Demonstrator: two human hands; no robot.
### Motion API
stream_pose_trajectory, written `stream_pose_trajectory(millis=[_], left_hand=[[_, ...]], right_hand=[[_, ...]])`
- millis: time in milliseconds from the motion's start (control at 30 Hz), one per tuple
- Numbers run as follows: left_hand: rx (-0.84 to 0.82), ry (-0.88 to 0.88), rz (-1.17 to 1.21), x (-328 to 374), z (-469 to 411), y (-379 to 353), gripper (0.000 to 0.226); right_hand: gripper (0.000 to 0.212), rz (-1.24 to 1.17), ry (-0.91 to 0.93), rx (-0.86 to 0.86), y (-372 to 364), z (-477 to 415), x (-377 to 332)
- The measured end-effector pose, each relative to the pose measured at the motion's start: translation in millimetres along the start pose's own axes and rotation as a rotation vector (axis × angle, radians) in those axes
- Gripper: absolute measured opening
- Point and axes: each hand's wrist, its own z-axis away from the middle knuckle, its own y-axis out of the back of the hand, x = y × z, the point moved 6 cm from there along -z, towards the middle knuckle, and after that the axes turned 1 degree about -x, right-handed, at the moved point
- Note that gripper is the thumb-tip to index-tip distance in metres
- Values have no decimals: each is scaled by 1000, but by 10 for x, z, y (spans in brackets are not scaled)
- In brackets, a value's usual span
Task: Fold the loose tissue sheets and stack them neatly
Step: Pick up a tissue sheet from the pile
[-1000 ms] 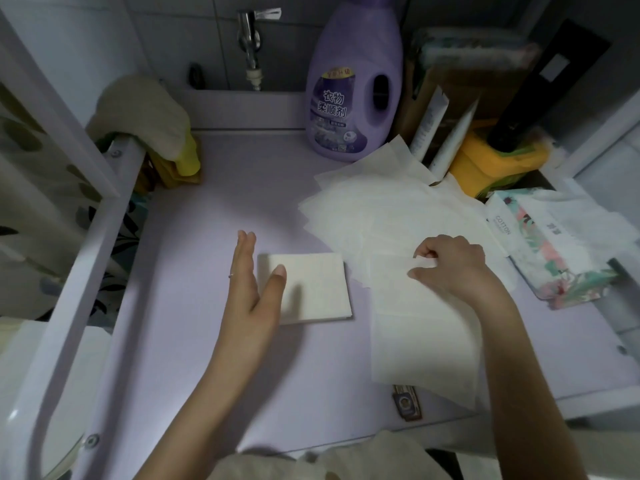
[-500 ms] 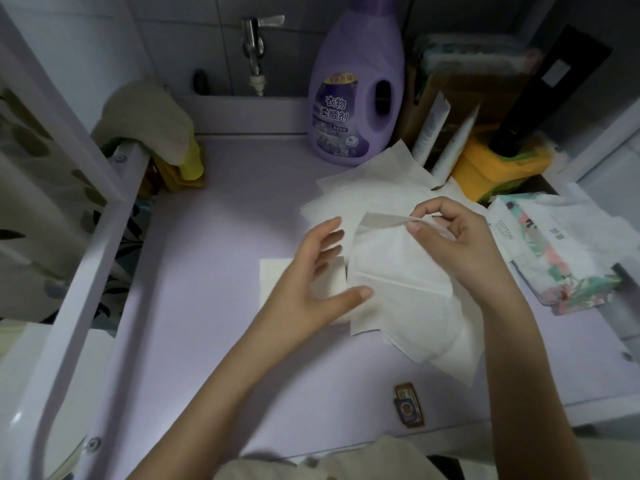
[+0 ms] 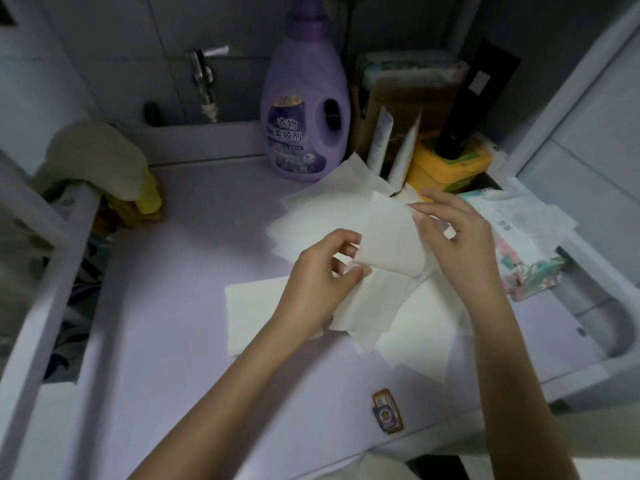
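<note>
A sheet (image 3: 388, 237) is held over the worktop (image 3: 173, 271), pinched by the left hand (image 3: 320, 275) and right hand (image 3: 460, 244) fingers (image 3: 438, 202).

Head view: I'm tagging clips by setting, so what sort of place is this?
Likely a home laundry or bathroom corner: a wall tap, a purple fabric softener bottle, and cloths draped on a white rail.

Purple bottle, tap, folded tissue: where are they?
purple fabric softener bottle (image 3: 298, 81): head view, on its body above the label.
tap (image 3: 201, 74): head view, on its metal body.
folded tissue (image 3: 252, 310): head view, on its bare left part.
</note>
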Motion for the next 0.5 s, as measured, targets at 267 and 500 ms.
stream_pose_trajectory(millis=[267,500], left_hand=[[74,-30,-194,-108,-142,62,12],[89,-150,-226,143,-32,237,7]], right_hand=[[22,-26,133,-63,-44,-48,-23],[19,-326,178,-181,60,9,-235]])
